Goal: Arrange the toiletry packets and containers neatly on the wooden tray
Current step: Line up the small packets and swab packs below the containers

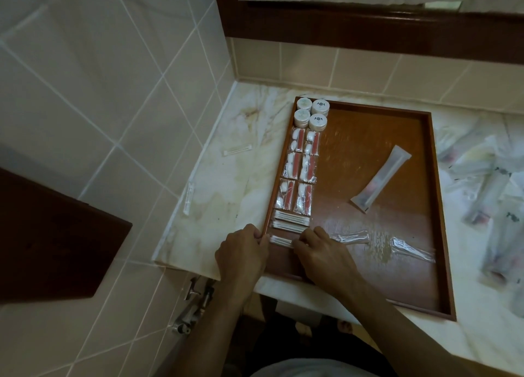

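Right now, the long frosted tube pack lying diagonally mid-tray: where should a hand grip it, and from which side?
Grip the frosted tube pack across its narrow middle, coming from above and the right. It lies flat and diagonal on the wooden tray with bare wood on both long sides, so fingers can likely pinch those edges unobstructed.

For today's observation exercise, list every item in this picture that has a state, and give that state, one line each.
Wooden tray: flat on the counter, partly filled.
Four round containers: lidded, grouped at the far left corner.
Six red-and-white packets: lined in two columns.
Cotton swab packet: pinched by both hands.
Long tube packet: lying slanted, unsorted.
Left hand: gripping.
Right hand: gripping.
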